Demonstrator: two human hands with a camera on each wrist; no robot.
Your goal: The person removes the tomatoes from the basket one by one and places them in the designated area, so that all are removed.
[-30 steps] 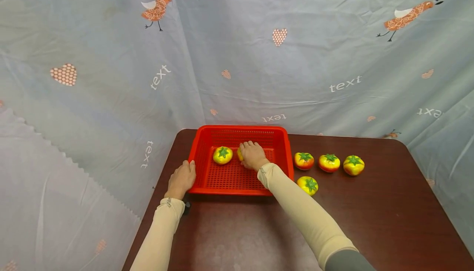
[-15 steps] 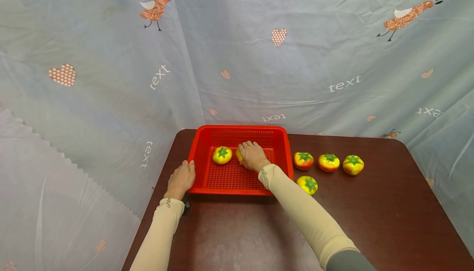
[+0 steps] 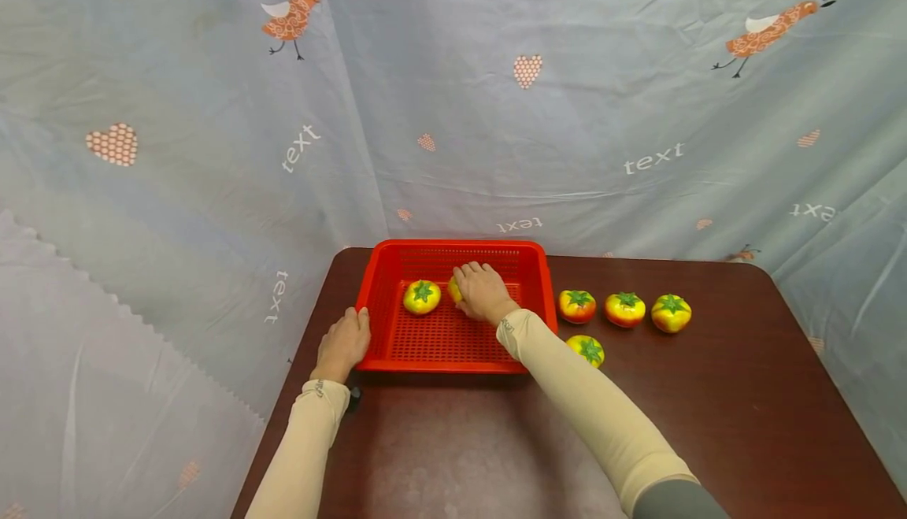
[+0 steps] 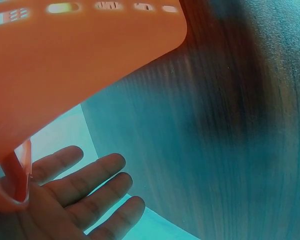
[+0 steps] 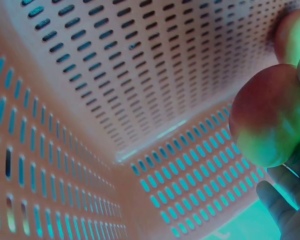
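Observation:
In the head view my right hand (image 3: 483,294) reaches into the red basket (image 3: 453,366) and grips a yellow-red tomato (image 3: 455,289), mostly hidden under the fingers. The right wrist view shows this tomato (image 5: 270,117) between the thumb and fingers, above the slotted basket floor. Another tomato (image 3: 421,297) with a green star-shaped top sits in the basket, left of the held one. My left hand (image 3: 343,342) rests at the basket's left rim. In the left wrist view the left fingers (image 4: 92,182) are straight and spread beside the orange-looking basket wall (image 4: 90,55).
Right of the basket, three tomatoes stand in a row: a near one (image 3: 577,306), a middle one (image 3: 625,309) and a far-right one (image 3: 671,313). A further tomato (image 3: 586,350) lies by the basket's front right corner. A printed curtain (image 3: 453,109) hangs behind the brown table (image 3: 737,393).
The whole head view has shifted slightly to the left. Both hands keep their places at the basket, with the right hand still on the tomato.

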